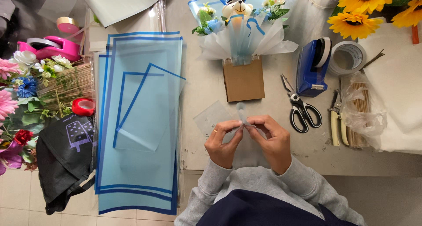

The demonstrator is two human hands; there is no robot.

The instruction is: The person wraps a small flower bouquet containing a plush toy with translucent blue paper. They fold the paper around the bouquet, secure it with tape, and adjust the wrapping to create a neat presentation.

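Note:
My left hand (223,142) and my right hand (272,140) meet over the grey table, both pinching a small strip of translucent pale blue ribbon or film (242,114) that loops up between the fingertips. A ring sits on a left finger. Just beyond my hands stands a brown cardboard box (244,80) holding a small bouquet (239,30) with a toy bear, white and blue flowers and pale blue wrapping. A clear sheet (211,117) lies on the table under my left hand.
Blue-edged wrapping sheets (140,120) are stacked at left, beside artificial flowers (17,90), red tape (83,106) and a black bag (66,160). At right lie scissors (301,108), a blue tape dispenser (313,68), a tape roll (347,58), pruners (337,120), bagged sticks (362,116) and sunflowers (365,8).

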